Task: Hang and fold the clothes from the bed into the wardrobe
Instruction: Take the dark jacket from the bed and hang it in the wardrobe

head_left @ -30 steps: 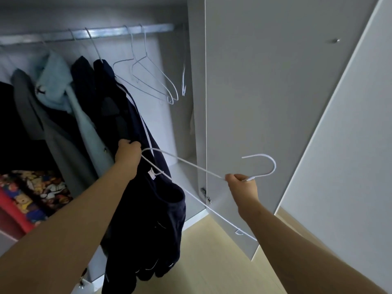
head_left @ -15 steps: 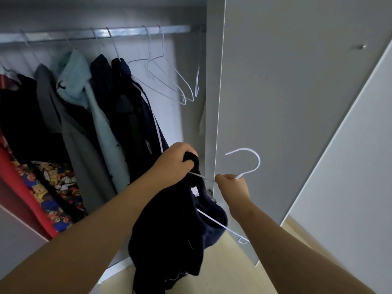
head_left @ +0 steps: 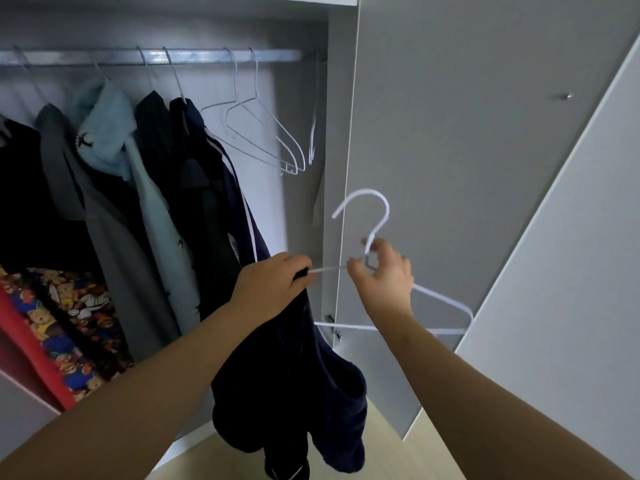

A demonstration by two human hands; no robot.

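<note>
Left hand (head_left: 273,282) grips a bunch of the dark navy garment (head_left: 294,393) together with the left tip of the white wire hanger (head_left: 443,299), fingers curled over, knuckles up. Right hand (head_left: 381,275) pinches the hanger's neck just under the hook, fingers loosely curled, outline somewhat blurred; both forearms are extended toward the open wardrobe.

Garment hangs from the left hand in front of the wardrobe, bunched below, not yet on the rail (head_left: 194,57); the hanger's right shoulder stands bare.

Assessment: the step in hand is dressing the hanger. Recommended: seat the left shoulder fully inside the opening first; hold the neck steady and the hook upright; draw the cloth across to the bare shoulder; check it sits evenly before lifting. The rail shows room beside the empty hangers (head_left: 263,133).
</note>
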